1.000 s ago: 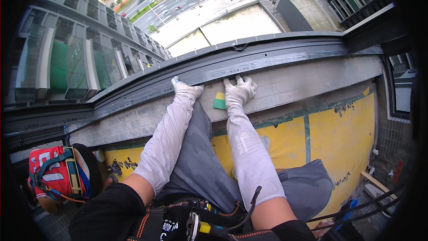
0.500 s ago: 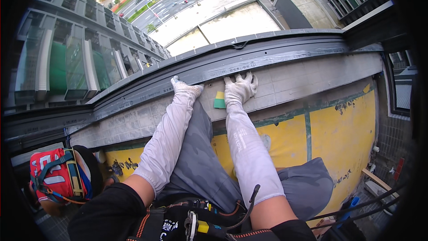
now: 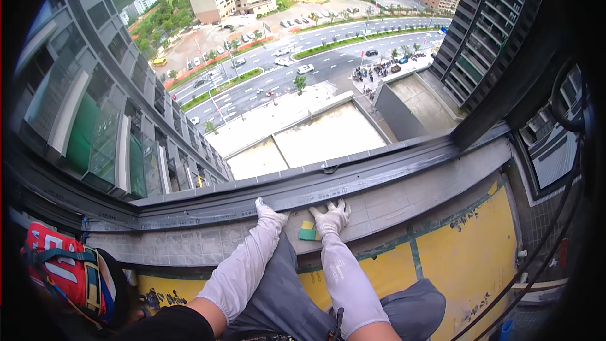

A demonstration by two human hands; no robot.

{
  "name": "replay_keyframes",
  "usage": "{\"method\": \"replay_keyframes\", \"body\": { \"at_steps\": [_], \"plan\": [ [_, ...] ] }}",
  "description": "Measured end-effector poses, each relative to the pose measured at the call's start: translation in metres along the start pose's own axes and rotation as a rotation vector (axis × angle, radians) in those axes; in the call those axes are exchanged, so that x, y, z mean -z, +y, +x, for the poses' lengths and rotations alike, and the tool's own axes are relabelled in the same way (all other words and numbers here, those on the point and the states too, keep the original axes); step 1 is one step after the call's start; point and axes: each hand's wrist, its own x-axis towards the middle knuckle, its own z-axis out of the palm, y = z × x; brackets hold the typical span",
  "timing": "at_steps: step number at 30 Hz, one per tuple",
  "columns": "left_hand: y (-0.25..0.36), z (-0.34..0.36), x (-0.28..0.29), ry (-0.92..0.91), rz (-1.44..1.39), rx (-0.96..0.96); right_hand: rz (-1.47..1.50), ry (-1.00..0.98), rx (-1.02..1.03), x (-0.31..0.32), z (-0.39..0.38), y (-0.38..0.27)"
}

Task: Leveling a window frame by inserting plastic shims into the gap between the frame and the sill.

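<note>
Metal, dark and ridged lengthwise, forms the long frame rail (image 3: pixel 391 169), which runs along the outer edge of a grey tiled ledge (image 3: pixel 398 211); creased, shiny film clings to its inner face. The left hand (image 3: pixel 271 216), in a whitish, grimy glove, has its thumb up against the rail's inner face; its other fingers are hidden, so I cannot tell how tightly they close or on what. Right of it along the rail, the right hand (image 3: pixel 331 219) lies gloved with fingers loosely spread and nothing visible in its grasp, the tips just beside the rail's lower edge; contact there is unclear. Between the hands, on the near side of the rail, a small flat-faced block (image 3: pixel 308 232), yellow above and green below, sits on the ledge. Nearer than the rail and ledge spreads a scuffed yellow sheet (image 3: pixel 464 246) with a dull green strip. Near the rail's left end is a co-worker's red top (image 3: pixel 57 265) under harness straps.

Compared with half a second ago, the view has tipped upward: the rail and both hands sit lower, and more road (image 3: pixel 328 66) shows beyond the rail. Both hands keep their places along it, with the block still between them.
</note>
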Motion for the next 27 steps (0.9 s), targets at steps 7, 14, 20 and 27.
{"method": "replay_keyframes", "body": {
  "at_steps": [7,14,20,27],
  "plan": [
    [-0.014,-0.023,0.026,0.146,0.176,0.189,-0.162,-0.185,0.146,0.005,-0.015,0.082],
    [-0.003,0.001,0.018,0.062,0.162,0.092,-0.112,-0.303,0.173,0.01,-0.006,0.065],
    [-0.001,-0.013,0.033,0.096,0.155,0.104,-0.19,-0.378,0.218,0.009,-0.037,0.081],
    [-0.006,-0.032,-0.029,0.075,0.172,0.052,0.093,-0.027,0.078,0.02,-0.026,0.047]
  ]
}}
